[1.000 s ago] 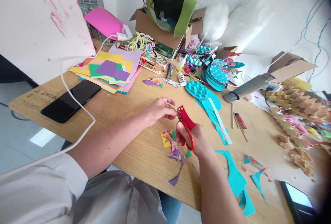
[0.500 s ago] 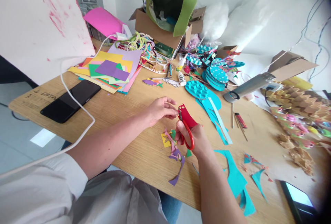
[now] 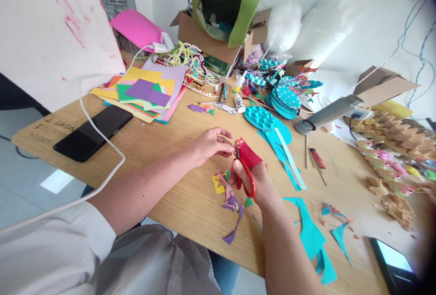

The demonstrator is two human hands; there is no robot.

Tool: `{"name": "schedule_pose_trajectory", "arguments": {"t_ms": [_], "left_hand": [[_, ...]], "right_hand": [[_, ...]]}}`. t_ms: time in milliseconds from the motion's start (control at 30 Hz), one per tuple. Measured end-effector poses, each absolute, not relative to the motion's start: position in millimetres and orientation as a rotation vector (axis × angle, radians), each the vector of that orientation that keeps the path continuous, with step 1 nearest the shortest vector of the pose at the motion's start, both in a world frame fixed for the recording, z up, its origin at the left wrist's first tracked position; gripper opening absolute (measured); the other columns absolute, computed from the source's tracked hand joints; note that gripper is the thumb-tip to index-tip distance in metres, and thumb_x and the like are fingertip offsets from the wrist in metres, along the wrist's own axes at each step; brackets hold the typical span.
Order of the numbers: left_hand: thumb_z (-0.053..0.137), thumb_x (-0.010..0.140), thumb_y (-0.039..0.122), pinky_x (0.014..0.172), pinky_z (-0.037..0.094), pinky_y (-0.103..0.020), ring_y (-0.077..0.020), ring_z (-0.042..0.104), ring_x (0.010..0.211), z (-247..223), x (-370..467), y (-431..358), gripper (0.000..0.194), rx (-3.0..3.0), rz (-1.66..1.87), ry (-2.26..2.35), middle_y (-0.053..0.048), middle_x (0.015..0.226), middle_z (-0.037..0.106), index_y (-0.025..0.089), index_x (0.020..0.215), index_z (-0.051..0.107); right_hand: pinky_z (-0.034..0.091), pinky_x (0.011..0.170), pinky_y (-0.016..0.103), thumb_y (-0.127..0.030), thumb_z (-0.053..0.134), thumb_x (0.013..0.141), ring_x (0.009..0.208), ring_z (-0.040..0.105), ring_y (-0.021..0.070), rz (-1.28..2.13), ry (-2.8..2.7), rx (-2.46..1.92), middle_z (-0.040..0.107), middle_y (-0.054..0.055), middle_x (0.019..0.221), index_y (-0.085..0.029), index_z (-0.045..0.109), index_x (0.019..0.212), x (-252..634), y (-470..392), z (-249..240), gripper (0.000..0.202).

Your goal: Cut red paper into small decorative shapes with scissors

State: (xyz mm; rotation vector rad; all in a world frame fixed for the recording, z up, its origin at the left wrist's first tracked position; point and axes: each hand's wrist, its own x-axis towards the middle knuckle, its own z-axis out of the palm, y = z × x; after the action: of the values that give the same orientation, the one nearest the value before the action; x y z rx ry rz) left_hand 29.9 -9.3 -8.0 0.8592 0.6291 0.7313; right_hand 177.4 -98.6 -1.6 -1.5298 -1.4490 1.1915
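Your right hand [image 3: 261, 186] gripped the red-handled scissors [image 3: 251, 181], blades against the red paper [image 3: 250, 153] above the table [image 3: 184, 195]. Your left hand [image 3: 217, 145] met its left edge, apparently steadying it; I couldn't tell whether it pinched. Scraps [image 3: 233, 205] lay nearer, seemingly leaving the blades room.

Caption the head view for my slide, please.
Right hand holding red-handled scissors against a red piece, left hand close by, colorful scraps nearby.

Scissors [image 3: 247, 171] in right grip [image 3: 262, 186], paper stack [image 3: 150, 92] on table's [image 3: 170, 195] left, flask [image 3: 329, 115] on its right; cardboard box [image 3: 192, 32] behind
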Motion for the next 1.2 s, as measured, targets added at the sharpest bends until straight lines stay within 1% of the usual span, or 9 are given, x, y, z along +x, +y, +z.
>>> {"name": "schedule_pose_trajectory", "arguments": {"t_ms": [233, 400, 600, 733, 900, 1033, 1200], "left_hand": [[0.07, 0.065, 0.001, 0.065, 0.047, -0.028, -0.0088, 0.06, 0.056, -6.7, 29.8, -8.9, 0.032, 0.853, 0.722, 0.64, 0.001, 0.064, 0.064, 0.011, 0.091, 0.053], [0.068, 0.067, -0.001, 0.065, 0.047, -0.028, -0.0086, 0.059, 0.055, -6.5, 29.4, -8.4, 0.031, 0.857, 0.715, 0.646, 0.001, 0.064, 0.064, 0.011, 0.09, 0.053], [0.071, 0.065, 0.002, 0.066, 0.047, -0.028, -0.0092, 0.06, 0.056, -7.7, 29.2, -8.8, 0.033, 0.861, 0.707, 0.621, 0.001, 0.066, 0.064, 0.011, 0.091, 0.053], [0.068, 0.067, -0.001, 0.066, 0.047, -0.028, -0.0089, 0.06, 0.057, -6.9, 29.8, -9.4, 0.032, 0.852, 0.715, 0.642, 0.001, 0.066, 0.064, 0.011, 0.092, 0.053], [0.071, 0.065, 0.001, 0.065, 0.048, -0.027, -0.0085, 0.06, 0.057, -6.0, 29.9, -9.0, 0.033, 0.842, 0.728, 0.646, 0.001, 0.065, 0.064, 0.011, 0.091, 0.053], [0.072, 0.064, 0.001, 0.065, 0.048, -0.027, -0.0085, 0.06, 0.055, -6.6, 29.8, -8.8, 0.034, 0.842, 0.723, 0.636, 0.001, 0.064, 0.064, 0.011, 0.091, 0.053], [0.067, 0.066, -0.002, 0.064, 0.047, -0.027, -0.0084, 0.059, 0.054, -6.3, 29.8, -8.7, 0.031, 0.85, 0.706, 0.644, 0.002, 0.064, 0.063, 0.011, 0.09, 0.053]], "right_hand": [[0.042, 0.037, 0.023, -0.061, 0.06, 0.079, 0.038, 0.054, 0.0126, 1.205, -1.466, -1.523, 0.063, 0.003, 0.051, -0.02, 0.057, 0.066, 179.6, -98.3, -3.4, 0.043], [0.04, 0.036, 0.022, -0.056, 0.064, 0.079, 0.037, 0.054, 0.0122, 1.226, -1.454, -1.541, 0.062, 0.002, 0.049, -0.019, 0.055, 0.067, 181.5, -98.3, -5.4, 0.04], [0.04, 0.035, 0.02, -0.051, 0.066, 0.079, 0.036, 0.054, 0.0116, 1.233, -1.442, -1.514, 0.062, 0.001, 0.049, -0.019, 0.055, 0.067, 180.8, -97.6, -3.8, 0.036], [0.04, 0.035, 0.02, -0.051, 0.067, 0.079, 0.036, 0.054, 0.0115, 1.234, -1.43, -1.506, 0.062, 0.001, 0.048, -0.019, 0.055, 0.066, 180.1, -97.8, -3.2, 0.036], [0.04, 0.034, 0.02, -0.051, 0.068, 0.078, 0.035, 0.054, 0.0112, 1.237, -1.417, -1.515, 0.062, 0.001, 0.049, -0.018, 0.055, 0.067, 181.3, -98.1, -5.7, 0.037], [0.04, 0.036, 0.02, -0.053, 0.064, 0.08, 0.037, 0.055, 0.0113, 1.227, -1.436, -1.509, 0.063, 0.001, 0.05, -0.018, 0.055, 0.069, 181.6, -98.1, -6.6, 0.037], [0.041, 0.038, 0.021, -0.055, 0.061, 0.082, 0.038, 0.055, 0.0114, 1.213, -1.482, -1.52, 0.063, 0.002, 0.052, -0.019, 0.055, 0.069, 181.2, -98.5, -4.7, 0.039]]}}
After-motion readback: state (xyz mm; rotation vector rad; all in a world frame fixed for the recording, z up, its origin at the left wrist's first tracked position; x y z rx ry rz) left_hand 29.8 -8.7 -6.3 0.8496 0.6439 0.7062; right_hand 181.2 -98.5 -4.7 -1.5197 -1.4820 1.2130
